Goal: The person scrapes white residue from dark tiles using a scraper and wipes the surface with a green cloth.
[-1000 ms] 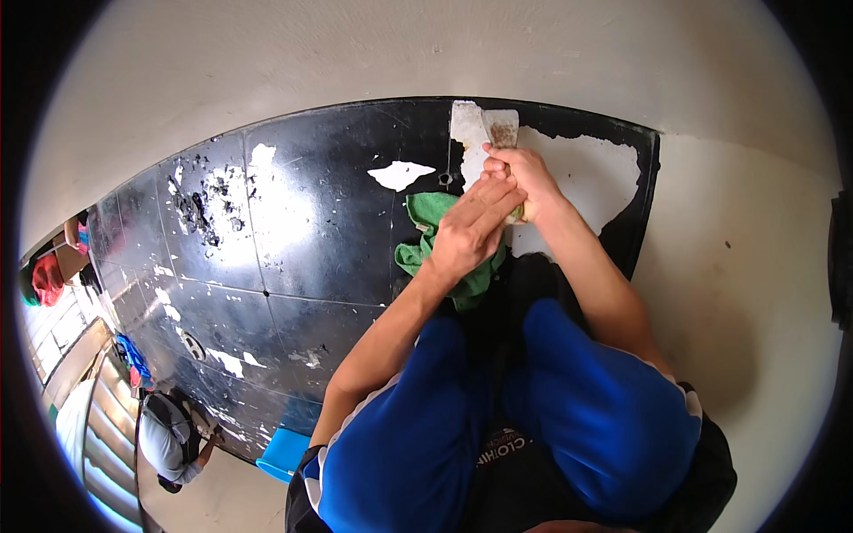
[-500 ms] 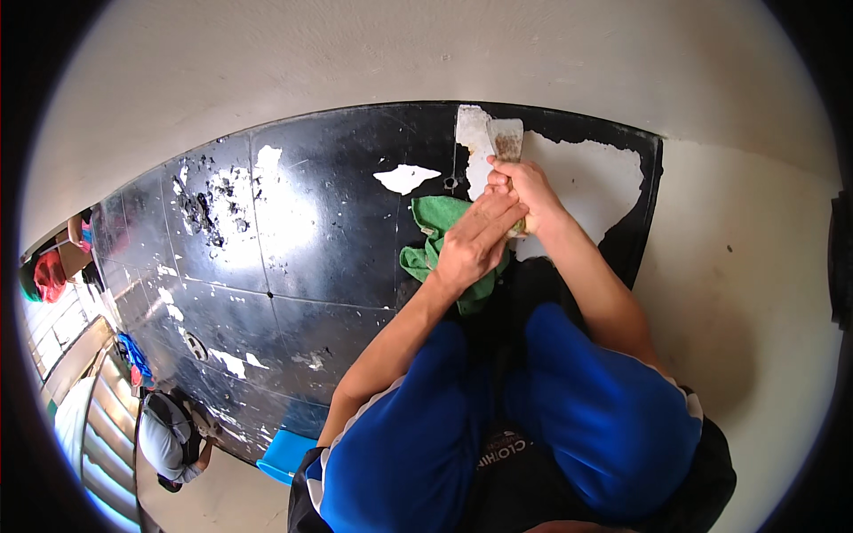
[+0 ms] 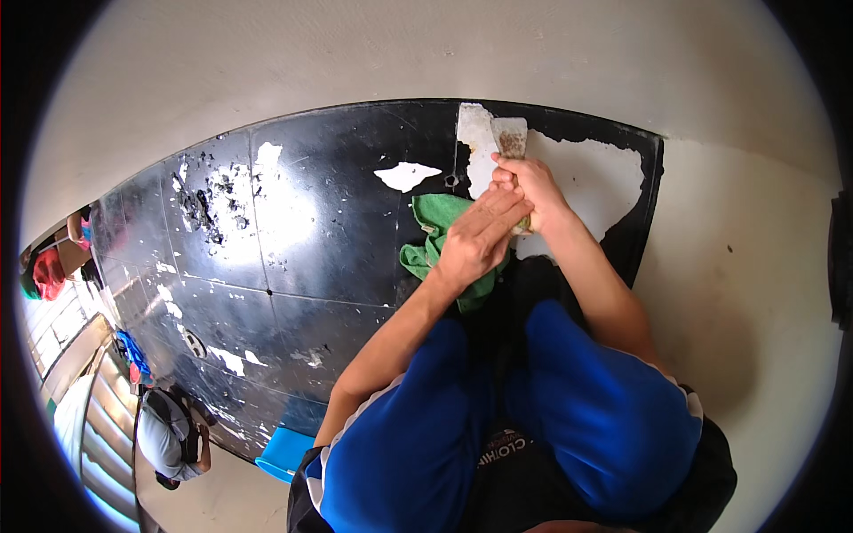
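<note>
The right hand (image 3: 533, 186) is closed around a flat-bladed scraper (image 3: 510, 137), its blade over a bare white patch (image 3: 593, 169) of the black surface (image 3: 342, 191). The left hand (image 3: 481, 235) overlaps the right; whether it grips the handle, I cannot tell. A green cloth (image 3: 436, 211) lies just beside the left hand.

The only lettering that shows clearly is pale print (image 3: 505, 454) on the black top (image 3: 520, 493), at the near side of the scene, between the legs of the blue trousers (image 3: 404, 435). It runs aslant, rising toward the right; a smaller line, too faint to read, sits just on its far side. On the black surface (image 3: 346, 231), at left, a pale oval patch (image 3: 194, 345) bears a dark mark, unreadable here.
</note>
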A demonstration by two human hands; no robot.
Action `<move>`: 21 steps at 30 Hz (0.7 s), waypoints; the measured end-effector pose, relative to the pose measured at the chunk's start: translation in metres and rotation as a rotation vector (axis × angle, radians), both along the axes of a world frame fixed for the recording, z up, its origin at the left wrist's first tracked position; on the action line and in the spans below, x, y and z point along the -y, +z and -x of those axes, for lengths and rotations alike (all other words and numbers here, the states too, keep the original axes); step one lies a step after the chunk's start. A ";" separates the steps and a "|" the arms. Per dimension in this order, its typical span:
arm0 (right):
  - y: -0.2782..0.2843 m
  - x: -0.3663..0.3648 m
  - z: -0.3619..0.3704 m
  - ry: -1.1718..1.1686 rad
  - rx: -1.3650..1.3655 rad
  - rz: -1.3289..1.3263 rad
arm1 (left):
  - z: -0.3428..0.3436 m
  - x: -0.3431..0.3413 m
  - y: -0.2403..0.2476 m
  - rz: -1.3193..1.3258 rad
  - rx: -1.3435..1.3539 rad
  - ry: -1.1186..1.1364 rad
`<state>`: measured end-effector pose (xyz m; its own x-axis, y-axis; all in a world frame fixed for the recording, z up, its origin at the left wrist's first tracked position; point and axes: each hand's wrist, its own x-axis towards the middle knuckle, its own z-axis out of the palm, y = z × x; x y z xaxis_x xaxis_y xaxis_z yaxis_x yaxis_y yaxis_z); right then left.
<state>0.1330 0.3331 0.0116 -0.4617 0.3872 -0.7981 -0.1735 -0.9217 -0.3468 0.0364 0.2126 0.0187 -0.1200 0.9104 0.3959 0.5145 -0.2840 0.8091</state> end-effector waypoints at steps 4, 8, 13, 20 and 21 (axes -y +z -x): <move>-0.005 0.003 0.000 0.029 0.050 -0.063 | 0.000 0.003 -0.005 0.008 0.015 -0.001; -0.007 -0.003 -0.002 0.005 -0.011 -0.003 | 0.001 -0.003 0.001 0.020 -0.030 0.013; -0.006 0.004 -0.002 0.023 0.030 -0.024 | -0.003 0.004 -0.003 0.029 0.017 0.006; -0.013 0.006 -0.008 0.020 0.023 -0.022 | -0.007 0.008 -0.004 0.035 0.009 0.003; -0.016 0.007 -0.008 0.016 0.018 -0.017 | -0.006 0.010 -0.006 0.054 0.006 0.000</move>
